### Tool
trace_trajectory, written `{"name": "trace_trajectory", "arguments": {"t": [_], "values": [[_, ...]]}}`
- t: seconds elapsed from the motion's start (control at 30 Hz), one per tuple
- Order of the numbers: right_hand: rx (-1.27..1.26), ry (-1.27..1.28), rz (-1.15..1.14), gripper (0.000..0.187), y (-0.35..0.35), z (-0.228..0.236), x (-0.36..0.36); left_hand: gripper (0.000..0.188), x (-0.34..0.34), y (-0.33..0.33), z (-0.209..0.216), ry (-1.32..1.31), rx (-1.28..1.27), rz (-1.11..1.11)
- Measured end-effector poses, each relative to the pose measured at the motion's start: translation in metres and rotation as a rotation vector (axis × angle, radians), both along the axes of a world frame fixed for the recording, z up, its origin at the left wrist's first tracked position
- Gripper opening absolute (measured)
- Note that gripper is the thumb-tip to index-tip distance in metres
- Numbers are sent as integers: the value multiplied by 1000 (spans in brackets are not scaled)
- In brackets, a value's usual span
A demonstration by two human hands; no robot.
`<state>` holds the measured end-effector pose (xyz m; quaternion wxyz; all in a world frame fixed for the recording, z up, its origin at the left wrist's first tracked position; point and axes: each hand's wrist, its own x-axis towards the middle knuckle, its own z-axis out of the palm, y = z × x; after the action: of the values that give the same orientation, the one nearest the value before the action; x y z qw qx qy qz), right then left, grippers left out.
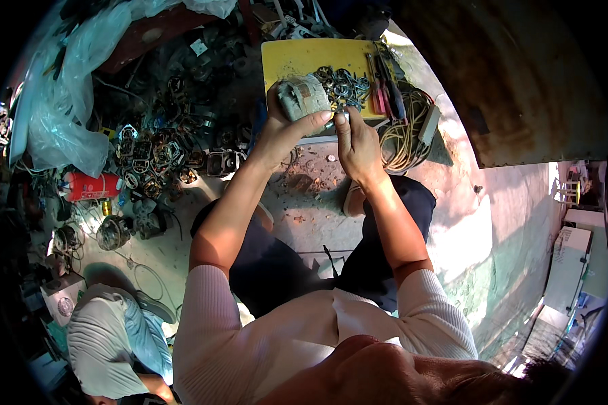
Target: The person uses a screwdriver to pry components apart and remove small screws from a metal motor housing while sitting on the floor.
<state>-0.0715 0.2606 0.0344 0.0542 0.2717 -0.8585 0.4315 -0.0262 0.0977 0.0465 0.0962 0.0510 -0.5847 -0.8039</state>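
Note:
My left hand (280, 138) is wrapped round a grey, drum-shaped motor part (302, 98) with a brownish patch on its side, holding it above a yellow board (285, 59). At the part's near right end, the thumb and fingers of my right hand (359, 147) are pinched together. Something small and shiny shows at those fingertips, too little of it to name. Just beyond my hands, a heap of small dark and brassy metal pieces (344, 84) lies on the board. To its right rest several hand tools with red and dark handles (393, 94).
A coiled tan cable (402, 154) lies right of the board. Stripped motor parts (155, 152) are piled at left, near a red cylinder (93, 187) and clear plastic sheeting (67, 131). Another person (108, 337) bends over at lower left. A rusty metal panel (520, 88) stands at right.

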Motion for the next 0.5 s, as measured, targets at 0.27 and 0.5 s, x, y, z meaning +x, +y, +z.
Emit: {"name": "trace_trajectory", "arguments": {"t": [0.27,0.5], "values": [[-3,-89,35,33,3,0,-3,70,-5,0,-4,-7,24,21],[-177,-68,-146,32,14,8,-24,61,-7,-17,-22,-137,261,2]]}}
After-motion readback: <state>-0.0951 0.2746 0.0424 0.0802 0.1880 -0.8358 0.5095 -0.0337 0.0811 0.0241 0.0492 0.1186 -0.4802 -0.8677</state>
